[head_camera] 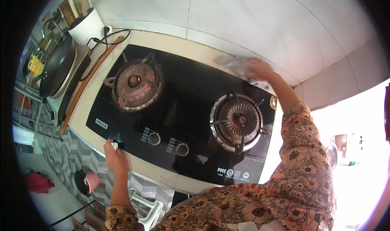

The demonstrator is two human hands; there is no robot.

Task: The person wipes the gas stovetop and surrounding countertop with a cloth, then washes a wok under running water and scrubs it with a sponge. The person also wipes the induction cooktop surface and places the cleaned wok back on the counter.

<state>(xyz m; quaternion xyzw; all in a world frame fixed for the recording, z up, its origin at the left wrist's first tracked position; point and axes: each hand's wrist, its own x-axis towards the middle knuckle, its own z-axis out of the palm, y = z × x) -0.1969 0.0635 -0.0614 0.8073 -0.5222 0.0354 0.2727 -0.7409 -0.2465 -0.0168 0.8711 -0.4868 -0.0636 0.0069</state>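
Observation:
A black glass two-burner gas hob (pixel 179 109) lies in the counter before me. My right hand (pixel 259 70) is on a grey cloth (pixel 236 64), blurred in part, at the hob's back edge beside the wall. My left hand (pixel 115 154) is at the hob's front left corner, its fingers closed around a small white thing (pixel 114 145), mostly hidden. The left burner (pixel 135 81) looks rusty; the right burner (pixel 240 119) has a stained ring. Two round knobs (pixel 154 138) sit near the front edge.
Left of the hob lie a wooden strip (pixel 91 81) and a black cable (pixel 106 43). Beyond them a black frying pan (pixel 58 67) rests on a flat appliance, near a white ribbed holder (pixel 86 26). A pink basket (pixel 92 181) and a pale stool (pixel 149 209) stand below the counter.

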